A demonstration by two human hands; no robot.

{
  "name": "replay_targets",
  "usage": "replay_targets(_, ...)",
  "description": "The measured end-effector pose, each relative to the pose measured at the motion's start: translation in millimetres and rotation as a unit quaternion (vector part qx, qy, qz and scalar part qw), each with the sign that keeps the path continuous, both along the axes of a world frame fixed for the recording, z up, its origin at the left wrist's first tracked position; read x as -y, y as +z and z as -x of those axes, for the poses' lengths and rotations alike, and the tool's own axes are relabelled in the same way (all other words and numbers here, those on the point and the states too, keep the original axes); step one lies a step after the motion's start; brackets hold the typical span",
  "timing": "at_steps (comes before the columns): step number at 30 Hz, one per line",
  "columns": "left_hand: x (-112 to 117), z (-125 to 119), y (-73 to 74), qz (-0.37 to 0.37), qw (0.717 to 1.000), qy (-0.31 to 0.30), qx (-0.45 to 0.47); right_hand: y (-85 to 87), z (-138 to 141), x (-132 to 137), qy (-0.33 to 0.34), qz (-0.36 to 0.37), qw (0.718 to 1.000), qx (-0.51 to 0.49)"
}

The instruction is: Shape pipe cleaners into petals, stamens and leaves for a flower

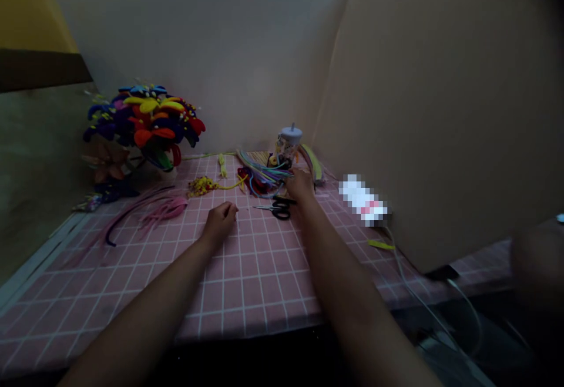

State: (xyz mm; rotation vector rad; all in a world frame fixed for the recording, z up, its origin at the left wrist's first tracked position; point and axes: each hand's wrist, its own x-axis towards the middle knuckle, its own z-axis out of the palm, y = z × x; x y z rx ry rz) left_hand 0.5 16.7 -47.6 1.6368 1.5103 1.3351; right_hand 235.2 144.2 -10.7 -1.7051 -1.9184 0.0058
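Note:
My left hand point(220, 222) rests over the pink checked tablecloth point(247, 269), its fingers curled together; whatever they hold, if anything, is too small to make out. Farther to the right, my right hand point(301, 186) reaches to the edge of a bundle of coloured pipe cleaners point(264, 172). Its fingertips are hidden, so I cannot see whether they grip any. Just left of that wrist lie black-handled scissors point(281, 209), blades toward my left hand. A bunch of yellow and red stamens point(202, 185) lies beyond my left hand. Behind the right hand stands a lidded cup point(288, 143).
A bouquet of colourful pipe-cleaner flowers point(152, 120) stands at the back left. Pink pipe cleaners point(165, 211) lie in front of it. On the right are a bright, blurred-out phone-like object point(362, 199), a yellow strip point(380, 245) and a white cable point(408, 281). Walls bound the back.

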Motion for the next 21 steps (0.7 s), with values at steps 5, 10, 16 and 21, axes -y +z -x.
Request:
replay_targets(5,7.8,-9.6,10.5,-0.038,0.989,-0.060,-0.133,-16.7,3.6,0.0,-0.027,0.014,0.999,0.010)
replay_targets(10,-23.9,-39.4,28.4,-0.068,0.960,-0.103,-0.251,-18.3,8.7,-5.2,-0.013,0.014,1.000,-0.025)
replay_targets(16,-97.4,-85.9,48.3,-0.146,0.924,-0.031,-0.352,-15.6,10.2,-5.7,0.007,-0.014,0.996,-0.093)
replay_targets(21,-133.9,-95.9,31.9,-0.124,0.922,-0.010,-0.368,-20.4,9.6,-5.8,0.031,-0.055,0.993,-0.099)
